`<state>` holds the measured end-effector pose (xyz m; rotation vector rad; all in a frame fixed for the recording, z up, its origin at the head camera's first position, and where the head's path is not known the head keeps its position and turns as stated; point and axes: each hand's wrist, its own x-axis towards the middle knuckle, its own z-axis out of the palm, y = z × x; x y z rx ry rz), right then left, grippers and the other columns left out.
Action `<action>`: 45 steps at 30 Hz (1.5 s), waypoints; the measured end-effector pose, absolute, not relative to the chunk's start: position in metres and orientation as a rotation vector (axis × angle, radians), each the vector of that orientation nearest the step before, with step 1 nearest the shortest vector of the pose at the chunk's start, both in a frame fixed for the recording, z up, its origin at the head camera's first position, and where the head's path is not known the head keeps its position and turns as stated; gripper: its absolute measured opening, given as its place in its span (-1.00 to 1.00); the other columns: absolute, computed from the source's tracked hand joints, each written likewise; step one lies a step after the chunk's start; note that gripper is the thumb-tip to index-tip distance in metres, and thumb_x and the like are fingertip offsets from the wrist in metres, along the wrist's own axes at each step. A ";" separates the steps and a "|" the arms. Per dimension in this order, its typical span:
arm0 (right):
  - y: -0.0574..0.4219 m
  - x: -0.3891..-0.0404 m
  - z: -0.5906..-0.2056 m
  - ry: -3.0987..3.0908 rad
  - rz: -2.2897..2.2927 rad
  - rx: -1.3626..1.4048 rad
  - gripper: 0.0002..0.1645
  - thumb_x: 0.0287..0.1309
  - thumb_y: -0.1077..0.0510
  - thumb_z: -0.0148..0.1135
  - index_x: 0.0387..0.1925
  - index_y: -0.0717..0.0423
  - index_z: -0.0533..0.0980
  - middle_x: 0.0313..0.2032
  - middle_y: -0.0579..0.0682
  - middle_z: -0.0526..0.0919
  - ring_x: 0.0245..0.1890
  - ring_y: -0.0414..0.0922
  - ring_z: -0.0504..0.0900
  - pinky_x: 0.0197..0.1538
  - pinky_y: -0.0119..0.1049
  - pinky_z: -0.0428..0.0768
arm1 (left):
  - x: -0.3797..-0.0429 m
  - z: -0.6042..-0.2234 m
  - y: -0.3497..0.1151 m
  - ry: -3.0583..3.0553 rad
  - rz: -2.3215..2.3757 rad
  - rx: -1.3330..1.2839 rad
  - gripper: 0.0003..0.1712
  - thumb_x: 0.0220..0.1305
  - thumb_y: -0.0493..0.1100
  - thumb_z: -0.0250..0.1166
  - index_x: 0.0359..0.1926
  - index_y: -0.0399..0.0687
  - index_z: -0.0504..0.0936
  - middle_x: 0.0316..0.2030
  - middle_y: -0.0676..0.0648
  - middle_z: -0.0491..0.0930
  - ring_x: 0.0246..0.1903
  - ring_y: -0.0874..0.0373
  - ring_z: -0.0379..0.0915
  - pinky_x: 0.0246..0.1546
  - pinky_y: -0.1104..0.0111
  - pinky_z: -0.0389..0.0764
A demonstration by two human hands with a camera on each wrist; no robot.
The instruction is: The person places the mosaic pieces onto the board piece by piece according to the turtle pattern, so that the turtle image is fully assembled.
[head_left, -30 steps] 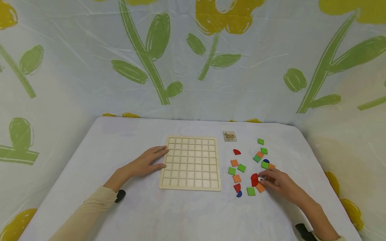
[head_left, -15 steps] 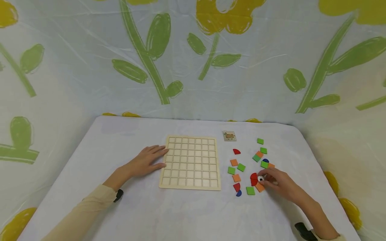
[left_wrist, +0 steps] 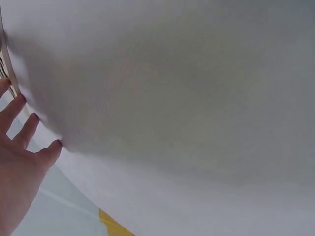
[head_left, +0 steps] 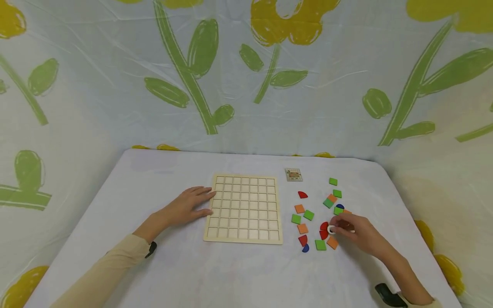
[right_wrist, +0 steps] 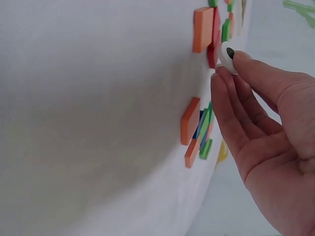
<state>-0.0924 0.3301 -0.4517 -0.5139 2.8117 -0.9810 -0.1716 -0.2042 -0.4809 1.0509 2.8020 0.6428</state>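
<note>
My right hand [head_left: 360,235] pinches a small white disc [right_wrist: 225,55] with a black spot, like an eye piece, between thumb and fingertips. In the head view the disc is partly covered by the fingers. Just left of it lie two red rounded pieces [head_left: 323,234], with an orange square [head_left: 332,243] below. My left hand [head_left: 185,207] rests its fairly straight, spread fingers on the left edge of a pale wooden grid board [head_left: 247,203]. The left wrist view shows that hand [left_wrist: 19,157] at its left border, with only a sliver of the board.
Right of the board, several green, orange, red and blue pieces lie scattered, among them a green square [head_left: 320,245], a blue half-disc [head_left: 306,248] and a red quarter-disc [head_left: 302,194]. A small picture card [head_left: 294,174] lies beyond them. Flowered cloth [head_left: 308,107] rises behind the white table.
The white disc has turned in my right fingers, its black spot now harder to see from above. The two red pieces beside it have spread slightly apart. My left hand stays put.
</note>
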 end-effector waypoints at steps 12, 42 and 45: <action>0.309 -0.104 -0.444 2.813 -1.154 -0.447 -0.81 0.29 0.16 0.42 -0.11 0.12 0.66 -0.24 -0.12 0.72 -0.23 -0.21 0.71 -0.09 -0.51 0.65 | -0.174 -0.485 -0.205 2.793 0.696 1.027 -0.27 0.41 0.07 0.35 0.47 -0.14 0.42 0.43 -0.30 0.35 0.44 -0.35 0.18 0.41 -0.24 0.20; 0.234 -0.144 -0.447 2.593 -1.536 -0.310 -0.71 0.34 0.07 0.39 -0.05 0.18 0.63 -0.18 0.06 0.77 -0.21 0.00 0.78 -0.09 -0.32 0.73 | -0.174 -0.500 -0.211 2.654 0.976 0.944 -0.26 0.41 0.02 0.36 0.49 -0.14 0.38 0.51 -0.30 0.21 0.52 -0.32 -0.01 0.44 -0.36 -0.17; 0.226 -0.149 -0.446 2.559 -1.567 -0.302 -0.70 0.36 0.06 0.37 -0.04 0.18 0.63 -0.16 0.10 0.77 -0.19 0.00 0.77 -0.12 -0.17 0.76 | -0.175 -0.499 -0.211 2.656 0.983 0.935 -0.26 0.40 0.01 0.38 0.49 -0.12 0.39 0.51 -0.29 0.22 0.52 -0.30 0.00 0.45 -0.33 -0.14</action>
